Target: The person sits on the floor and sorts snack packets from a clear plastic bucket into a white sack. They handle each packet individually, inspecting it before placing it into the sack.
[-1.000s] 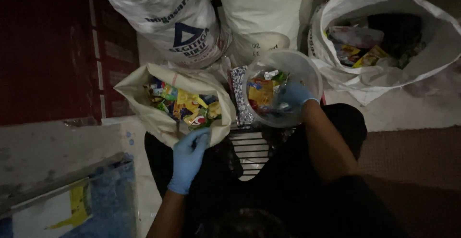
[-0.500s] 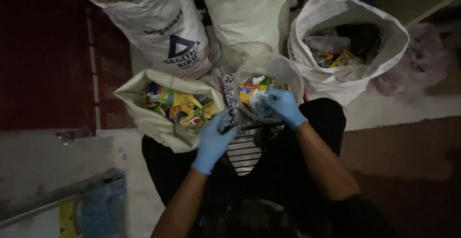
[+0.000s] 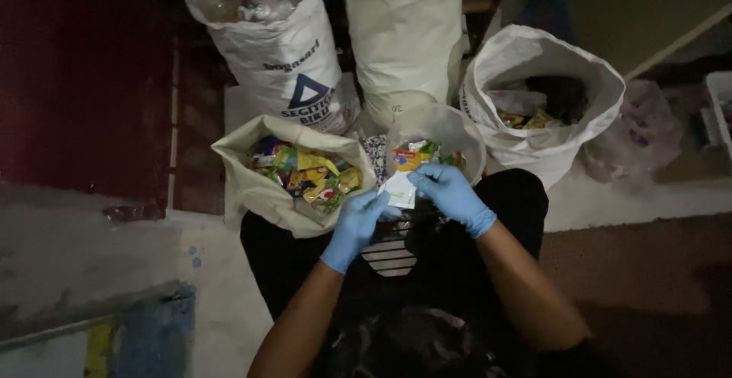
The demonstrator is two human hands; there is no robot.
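left hand (image 3: 355, 225) + right hand (image 3: 451, 195) both pinched white wrapper (image 3: 399, 189) | risk: thin wrapper could tear or slip, gloved pinch | open bags just ahead

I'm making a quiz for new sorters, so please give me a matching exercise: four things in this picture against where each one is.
Things:
1. small white wrapper
2. cream bag of colourful wrappers
3. wide-open white sack
4. tall white sack with a blue triangle

Places:
A. far right
B. between both blue-gloved hands: left hand, right hand
C. top left
D. left of the hands

Pairs: 1-B, 2-D, 3-A, 4-C
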